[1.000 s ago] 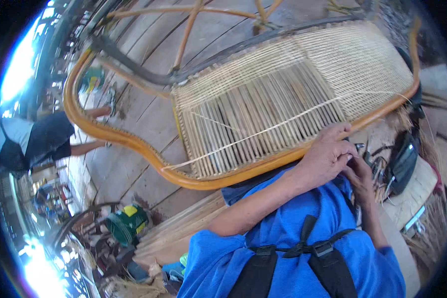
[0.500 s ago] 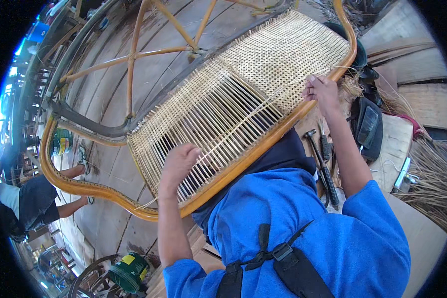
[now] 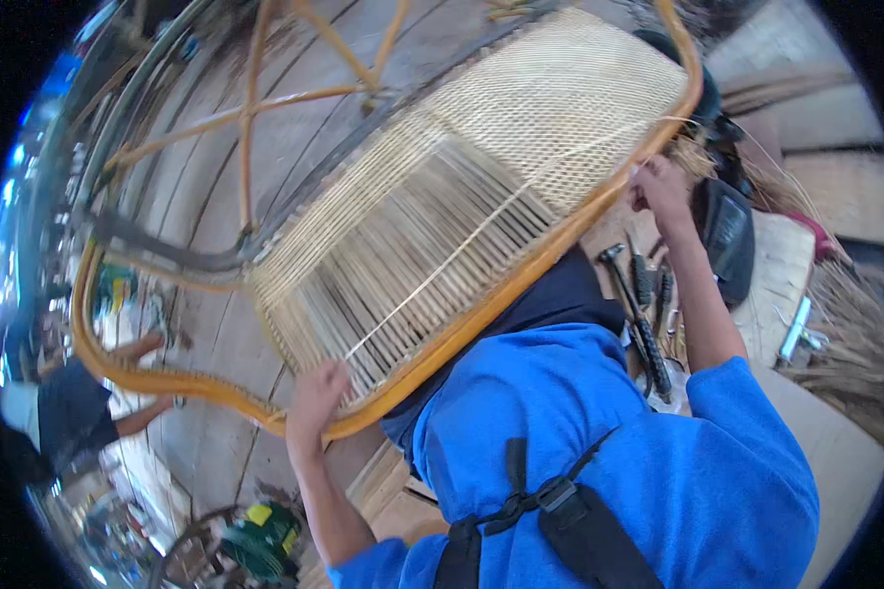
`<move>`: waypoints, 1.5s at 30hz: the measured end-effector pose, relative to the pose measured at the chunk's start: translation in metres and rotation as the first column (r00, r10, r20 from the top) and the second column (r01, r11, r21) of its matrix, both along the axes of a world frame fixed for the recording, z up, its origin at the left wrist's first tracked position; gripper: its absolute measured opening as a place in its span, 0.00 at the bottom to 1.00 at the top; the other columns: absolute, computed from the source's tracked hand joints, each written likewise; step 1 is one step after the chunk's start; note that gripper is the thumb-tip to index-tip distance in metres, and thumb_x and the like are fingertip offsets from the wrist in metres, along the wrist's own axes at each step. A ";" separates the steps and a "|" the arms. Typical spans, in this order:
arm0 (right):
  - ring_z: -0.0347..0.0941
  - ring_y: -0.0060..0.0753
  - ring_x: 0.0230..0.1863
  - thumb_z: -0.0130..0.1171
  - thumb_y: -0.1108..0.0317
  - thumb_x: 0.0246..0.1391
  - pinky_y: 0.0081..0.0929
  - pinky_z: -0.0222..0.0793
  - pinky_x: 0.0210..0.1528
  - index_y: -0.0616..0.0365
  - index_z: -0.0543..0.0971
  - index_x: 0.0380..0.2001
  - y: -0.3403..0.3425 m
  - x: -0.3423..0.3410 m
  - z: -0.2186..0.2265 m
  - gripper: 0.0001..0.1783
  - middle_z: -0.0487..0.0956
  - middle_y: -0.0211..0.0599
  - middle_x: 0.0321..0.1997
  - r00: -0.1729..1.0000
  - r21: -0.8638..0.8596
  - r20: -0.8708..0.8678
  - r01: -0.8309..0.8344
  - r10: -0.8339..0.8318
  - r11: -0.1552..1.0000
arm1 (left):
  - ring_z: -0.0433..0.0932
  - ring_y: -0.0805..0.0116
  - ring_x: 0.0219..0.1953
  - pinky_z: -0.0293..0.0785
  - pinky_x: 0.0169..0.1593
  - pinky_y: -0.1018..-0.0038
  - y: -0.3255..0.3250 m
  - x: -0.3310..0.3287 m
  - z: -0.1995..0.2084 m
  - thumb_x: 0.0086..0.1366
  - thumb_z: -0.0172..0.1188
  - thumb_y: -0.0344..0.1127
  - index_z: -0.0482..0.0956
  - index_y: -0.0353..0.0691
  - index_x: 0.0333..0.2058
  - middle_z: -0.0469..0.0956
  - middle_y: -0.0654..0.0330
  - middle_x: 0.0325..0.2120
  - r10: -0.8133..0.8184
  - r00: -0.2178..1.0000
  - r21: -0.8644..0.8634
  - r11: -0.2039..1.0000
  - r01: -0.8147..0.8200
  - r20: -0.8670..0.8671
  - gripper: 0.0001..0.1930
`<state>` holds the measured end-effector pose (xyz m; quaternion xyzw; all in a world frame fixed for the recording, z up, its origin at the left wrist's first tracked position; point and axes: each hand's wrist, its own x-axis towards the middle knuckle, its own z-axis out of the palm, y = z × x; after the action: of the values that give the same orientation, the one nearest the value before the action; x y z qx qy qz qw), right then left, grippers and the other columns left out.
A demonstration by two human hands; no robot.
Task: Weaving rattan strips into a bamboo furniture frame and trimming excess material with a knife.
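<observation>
A rattan seat frame [image 3: 521, 285] with a glossy orange-brown rail lies tilted across my lap. Fine woven cane [image 3: 570, 88] fills its far right part, while parallel cane strands [image 3: 403, 275] with gaps span the left part. One pale loose cane strand [image 3: 442, 265] crosses these diagonally, from the lower left up to the right rail. My left hand [image 3: 319, 393] is closed on its lower end, close to the near rail. Beside the right stretch of rail, my right hand [image 3: 661, 189] has its fingers curled together; what they hold, if anything, is hidden.
To my right lie a hammer [image 3: 638, 319], other hand tools, a black pouch [image 3: 729, 240] and bundles of loose cane [image 3: 850, 344]. At the lower left stands a green container [image 3: 260, 540]. Another person's legs [image 3: 138, 422] show at the left, past the frame.
My left hand has moved down and left toward the frame's corner, drawing the strand straighter across the seat. My right hand has shifted slightly right and down, to the rail's outer side.
</observation>
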<state>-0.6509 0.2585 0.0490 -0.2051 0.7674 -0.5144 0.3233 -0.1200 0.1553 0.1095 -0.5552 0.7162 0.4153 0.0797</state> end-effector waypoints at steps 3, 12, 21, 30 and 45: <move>0.70 0.23 0.15 0.52 0.67 0.54 0.20 0.62 0.14 0.62 0.72 0.39 0.038 -0.021 -0.007 0.12 0.74 0.33 0.21 0.975 0.128 -0.110 0.205 -0.192 0.970 | 0.69 0.72 0.20 0.65 0.26 0.71 0.059 0.013 0.022 0.58 0.53 0.43 0.73 0.33 0.24 0.70 0.56 0.15 0.006 0.988 0.146 0.989 -0.029 0.154 0.16; 0.75 0.29 0.21 0.53 0.62 0.52 0.28 0.70 0.28 0.61 0.79 0.34 0.092 -0.047 -0.062 0.14 0.79 0.39 0.25 0.933 0.262 -0.352 0.177 -0.077 0.949 | 0.72 0.72 0.25 0.69 0.33 0.75 0.130 0.012 -0.014 0.59 0.53 0.37 0.78 0.33 0.30 0.73 0.57 0.18 0.130 0.983 0.262 0.952 -0.160 0.126 0.11; 0.75 0.48 0.38 0.52 0.62 0.49 0.38 0.69 0.41 0.57 0.79 0.33 0.041 -0.094 -0.155 0.13 0.79 0.47 0.33 0.806 0.033 -0.578 0.179 -0.128 0.983 | 0.72 0.73 0.25 0.68 0.32 0.75 0.153 0.004 -0.080 0.57 0.55 0.36 0.78 0.33 0.31 0.74 0.60 0.20 0.183 0.982 0.095 0.978 -0.187 0.046 0.11; 0.76 0.43 0.39 0.55 0.66 0.46 0.35 0.70 0.44 0.58 0.78 0.36 -0.024 -0.121 -0.155 0.13 0.79 0.46 0.35 0.769 0.023 -0.575 0.356 -0.279 0.934 | 0.76 0.70 0.28 0.71 0.34 0.75 0.150 -0.033 -0.032 0.59 0.54 0.38 0.79 0.37 0.33 0.79 0.58 0.23 0.105 0.951 0.096 0.986 -0.138 0.291 0.11; 0.73 0.58 0.42 0.46 0.61 0.56 0.46 0.68 0.41 0.60 0.75 0.35 -0.054 -0.178 -0.156 0.14 0.76 0.56 0.37 0.740 0.194 -0.659 0.336 -0.131 0.922 | 0.79 0.60 0.28 0.73 0.34 0.67 0.121 -0.019 -0.052 0.56 0.55 0.42 0.81 0.39 0.32 0.79 0.52 0.23 -0.154 0.906 0.180 0.980 0.088 0.394 0.13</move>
<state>-0.8290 0.2042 -0.1066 -0.2158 0.9193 -0.3289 0.0046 -0.1390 0.2758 0.0571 -0.5757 0.6819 0.3405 0.2961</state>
